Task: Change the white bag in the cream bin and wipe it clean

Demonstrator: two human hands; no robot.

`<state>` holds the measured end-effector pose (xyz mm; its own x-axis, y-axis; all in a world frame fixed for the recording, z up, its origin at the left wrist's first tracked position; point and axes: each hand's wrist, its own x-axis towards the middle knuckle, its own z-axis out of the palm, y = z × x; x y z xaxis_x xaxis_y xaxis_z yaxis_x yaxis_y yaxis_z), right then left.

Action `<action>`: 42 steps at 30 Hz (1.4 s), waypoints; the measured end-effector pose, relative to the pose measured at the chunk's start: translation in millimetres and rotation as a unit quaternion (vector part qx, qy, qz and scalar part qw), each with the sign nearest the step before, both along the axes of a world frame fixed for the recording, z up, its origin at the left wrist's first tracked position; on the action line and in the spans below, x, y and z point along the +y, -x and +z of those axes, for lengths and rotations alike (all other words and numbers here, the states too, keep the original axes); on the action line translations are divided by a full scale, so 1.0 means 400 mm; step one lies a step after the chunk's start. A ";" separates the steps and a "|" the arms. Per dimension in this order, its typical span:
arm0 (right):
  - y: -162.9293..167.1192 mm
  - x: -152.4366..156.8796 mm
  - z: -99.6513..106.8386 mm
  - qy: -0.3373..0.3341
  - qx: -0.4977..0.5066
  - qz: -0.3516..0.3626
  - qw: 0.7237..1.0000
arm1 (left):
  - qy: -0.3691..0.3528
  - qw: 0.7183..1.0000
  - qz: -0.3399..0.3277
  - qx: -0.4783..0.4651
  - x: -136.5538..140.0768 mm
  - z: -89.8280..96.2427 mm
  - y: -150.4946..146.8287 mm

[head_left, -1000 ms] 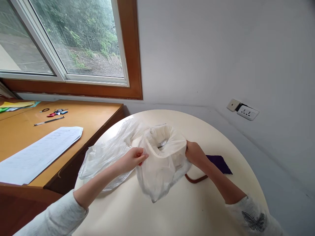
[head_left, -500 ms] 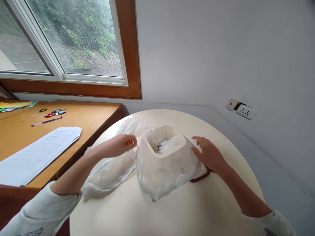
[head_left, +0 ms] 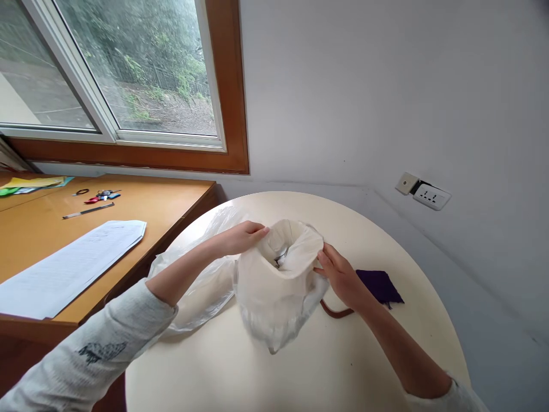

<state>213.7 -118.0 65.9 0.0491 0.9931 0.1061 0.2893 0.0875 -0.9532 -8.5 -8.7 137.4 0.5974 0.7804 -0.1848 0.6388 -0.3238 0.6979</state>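
A white plastic bag stands upright on the round table, its mouth open and its rim folded outward. Down inside it shows something thin and dark, too small to name. My left hand pinches the rim on the left side. On the right, my right hand grips the rim between thumb and fingers. A translucent plastic bag lies crumpled to the left. Beyond my right hand lies a dark purple cloth. A brown curved strip sticks out from beside the white bag, the rest of it hidden.
The cream round table meets a wooden desk on the left. On the desk are papers, a pen, keys and a dark ring. A wall socket is at right.
Both hands have moved inward from either side and closed on the bag's rim. The bag's right side has drawn in, and the purple cloth now shows.
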 end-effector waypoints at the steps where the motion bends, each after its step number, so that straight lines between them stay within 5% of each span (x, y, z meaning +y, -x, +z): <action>1: 0.005 0.008 -0.001 0.001 0.019 0.004 1.000 | 0.001 1.000 0.007 -0.003 -0.008 -0.002 0.007; 9: 0.072 0.027 -0.001 -0.038 0.082 -0.063 0.994 | -0.024 0.994 0.088 -0.067 -0.047 -0.052 0.031; 19: 0.101 0.043 -0.030 -0.095 0.040 -0.130 0.986 | -0.077 0.954 0.185 -0.222 -0.063 -0.117 0.011; 29: 0.047 0.053 -0.053 -0.142 -0.114 -0.166 0.969 | -0.124 0.947 0.208 -0.212 -0.045 -0.077 0.040; 42: -0.019 0.056 -0.004 -0.221 -0.242 -0.219 0.919 | -0.201 0.929 0.255 -0.178 0.011 -0.037 0.102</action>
<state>221.1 -95.5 64.2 0.2741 0.7440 0.6094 0.7696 0.2103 -0.6029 -49.3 -4.2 122.6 0.0982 0.9415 0.3224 0.5322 -0.3234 0.7824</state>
